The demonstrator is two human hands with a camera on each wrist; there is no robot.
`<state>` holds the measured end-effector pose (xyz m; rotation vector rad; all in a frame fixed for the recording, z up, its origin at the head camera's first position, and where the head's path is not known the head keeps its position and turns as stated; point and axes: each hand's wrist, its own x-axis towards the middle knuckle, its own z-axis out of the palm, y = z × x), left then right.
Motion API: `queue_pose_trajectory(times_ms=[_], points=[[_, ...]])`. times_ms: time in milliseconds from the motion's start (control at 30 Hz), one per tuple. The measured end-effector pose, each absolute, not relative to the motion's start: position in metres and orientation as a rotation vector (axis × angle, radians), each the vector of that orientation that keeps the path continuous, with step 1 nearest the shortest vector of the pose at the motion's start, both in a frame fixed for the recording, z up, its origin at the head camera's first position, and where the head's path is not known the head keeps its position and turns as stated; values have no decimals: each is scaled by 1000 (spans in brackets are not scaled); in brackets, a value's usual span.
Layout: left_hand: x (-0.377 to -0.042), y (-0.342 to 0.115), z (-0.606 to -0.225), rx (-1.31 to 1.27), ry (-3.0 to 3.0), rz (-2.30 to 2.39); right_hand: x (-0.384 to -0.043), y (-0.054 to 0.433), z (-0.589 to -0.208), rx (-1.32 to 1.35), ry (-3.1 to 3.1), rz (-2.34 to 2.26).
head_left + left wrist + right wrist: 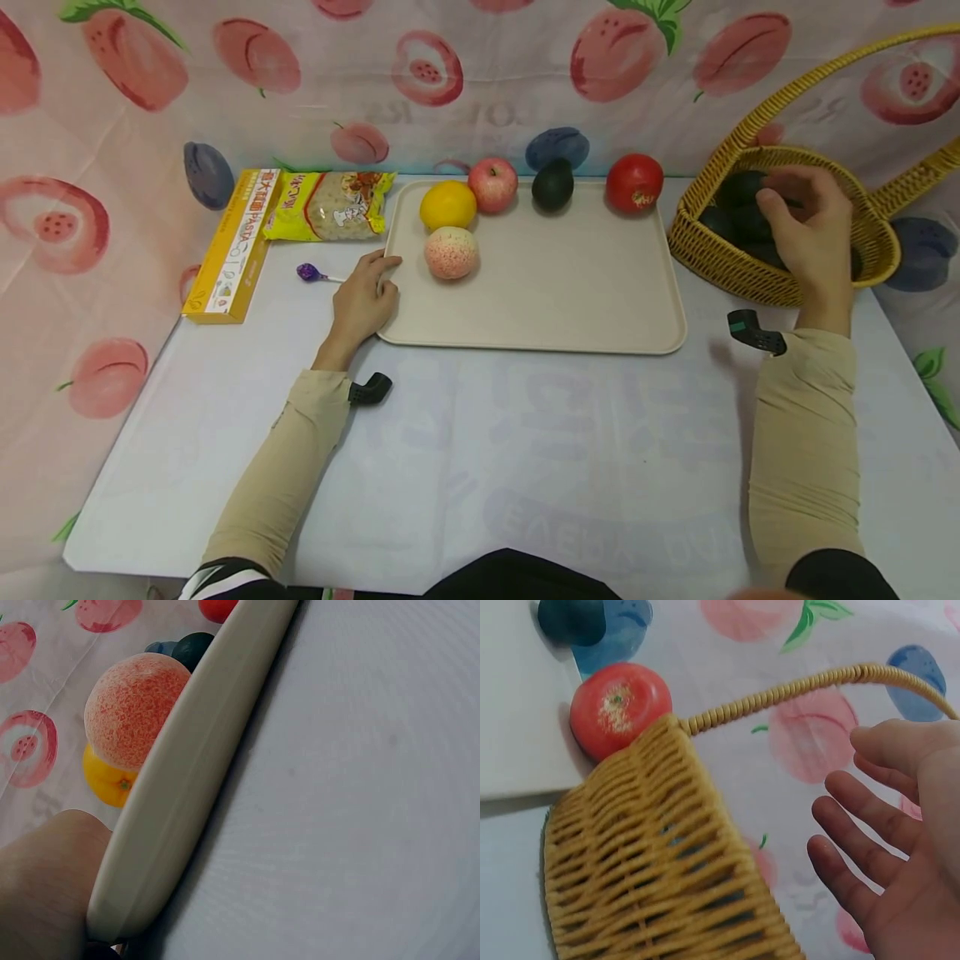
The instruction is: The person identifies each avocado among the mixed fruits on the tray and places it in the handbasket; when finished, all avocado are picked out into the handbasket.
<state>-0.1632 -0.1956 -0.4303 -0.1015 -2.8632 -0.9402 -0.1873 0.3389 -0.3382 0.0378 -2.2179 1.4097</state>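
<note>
My left hand [363, 293] holds the left rim of a beige tray [555, 283], fingers at its edge; the left wrist view shows the hand [52, 881] against that rim. On the tray lie a yellow fruit [448, 206], a speckled pink peach [452, 252], a red apple [492, 185], a dark green avocado [552, 185] and a red round fruit [634, 183]. My right hand [813, 221] hangs over a wicker basket [720, 267] with several dark green avocados [738, 190] inside. Its fingers are spread and loosely bent, with nothing between them in the right wrist view.
Left of the tray lie a yellow pasta box [234, 250], a yellow bag [330, 207] and a purple lollipop [309, 272]. The basket's tall handle [780, 100] arches behind my right hand. A fruit-printed cloth [322, 108] hangs along the back of the white table [525, 450].
</note>
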Motion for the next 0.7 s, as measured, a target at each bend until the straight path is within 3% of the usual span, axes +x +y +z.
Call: queue_pose_trajectory(times_ms=[700], points=[[-163,-194,-428,-92,-2887,-944,-174,277,-313,387,-2363,1415]])
